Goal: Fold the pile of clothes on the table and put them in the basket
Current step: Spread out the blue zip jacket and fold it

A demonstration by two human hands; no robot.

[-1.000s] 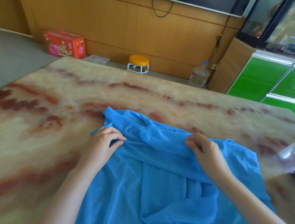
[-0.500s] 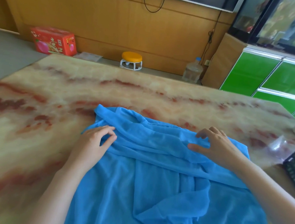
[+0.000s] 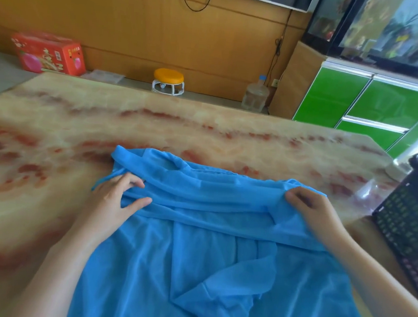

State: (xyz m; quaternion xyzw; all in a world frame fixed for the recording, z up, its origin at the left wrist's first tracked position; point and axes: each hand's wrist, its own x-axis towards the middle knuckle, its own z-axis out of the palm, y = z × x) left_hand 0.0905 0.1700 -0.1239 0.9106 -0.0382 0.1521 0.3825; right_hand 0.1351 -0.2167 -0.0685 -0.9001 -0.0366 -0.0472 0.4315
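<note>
A light blue garment (image 3: 195,252) lies spread on the marble table (image 3: 55,126), its collar edge toward the far side and one sleeve folded over its middle. My left hand (image 3: 114,201) pinches a fold at the garment's upper left between thumb and fingers. At the upper right corner my right hand (image 3: 311,211) grips the cloth with curled fingers. The top edge is stretched between both hands. A black mesh basket (image 3: 410,224) stands at the table's right edge, partly cut off by the frame.
A clear plastic item (image 3: 370,193) lies on the table beside the basket, a pale jar (image 3: 413,154) behind it. Beyond the table stand a red box (image 3: 48,53), an orange-topped stool (image 3: 168,81), a water jug (image 3: 255,97) and green cabinets (image 3: 357,100).
My right hand has slid right to the garment's upper right corner and closed on it. My left hand now pinches the fold. The top edge is pulled straighter.
</note>
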